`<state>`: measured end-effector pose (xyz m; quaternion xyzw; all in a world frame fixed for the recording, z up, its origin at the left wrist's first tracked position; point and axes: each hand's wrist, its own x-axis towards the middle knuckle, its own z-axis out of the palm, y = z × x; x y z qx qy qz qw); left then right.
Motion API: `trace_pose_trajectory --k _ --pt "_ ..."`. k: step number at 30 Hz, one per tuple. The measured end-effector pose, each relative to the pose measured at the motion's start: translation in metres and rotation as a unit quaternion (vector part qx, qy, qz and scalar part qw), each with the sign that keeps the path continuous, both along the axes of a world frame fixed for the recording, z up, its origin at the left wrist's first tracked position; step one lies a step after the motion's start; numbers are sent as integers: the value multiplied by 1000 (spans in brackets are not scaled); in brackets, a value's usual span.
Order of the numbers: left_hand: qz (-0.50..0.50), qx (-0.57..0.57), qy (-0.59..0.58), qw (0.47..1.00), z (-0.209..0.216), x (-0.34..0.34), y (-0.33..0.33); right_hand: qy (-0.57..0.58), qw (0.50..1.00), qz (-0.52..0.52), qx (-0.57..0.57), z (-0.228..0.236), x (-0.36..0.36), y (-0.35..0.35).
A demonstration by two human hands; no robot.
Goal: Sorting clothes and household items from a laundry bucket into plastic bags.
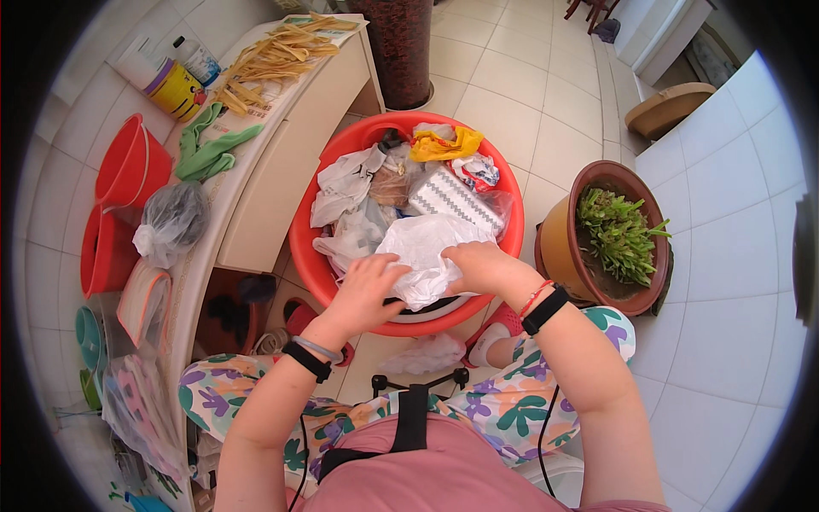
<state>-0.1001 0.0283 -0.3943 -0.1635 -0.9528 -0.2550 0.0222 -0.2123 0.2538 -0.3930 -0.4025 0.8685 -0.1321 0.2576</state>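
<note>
Head view: two hands on a white bag over a red tub

A pale tiled floor (512, 94) runs beneath everything. A long white table (281, 162) lines the person's left, carrying strips of something yellowish (273, 60), a green cloth (213, 147) and a red bucket (130, 166). Between the person's knees and the table's far end stands a wide red tub (300, 230), and to its right, a large brown flower pot (559, 230) with a leafy green plant (616, 235).

The tub is heaped with crumpled plastic bags (348, 183), a white pack with grey zigzags (456, 200) and a yellow bag (447, 145). The white plastic bag (422, 252) being handled lies over the near part of this heap, between the two hands.

The left hand (365, 288) meets the bag's left edge, thumb and fingers spaced apart; the right hand (478, 266) has its fingers bent over the right edge. I cannot tell whether either grip is clamped on the film.

The step in hand looks like flattening or gathering this one bag. The next move probably calls for a light pinch on both edges, keeping the thin film clear of the bags beneath.
</note>
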Motion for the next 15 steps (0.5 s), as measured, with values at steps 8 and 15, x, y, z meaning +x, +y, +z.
trace_pose_trajectory --k 8,15 --pt "-55 -23 -11 998 -10 -4 3 -10 996 -84 -9 8 -12 8" --pt "73 39 26 996 19 0 -31 -72 967 -232 -78 37 -31 22"
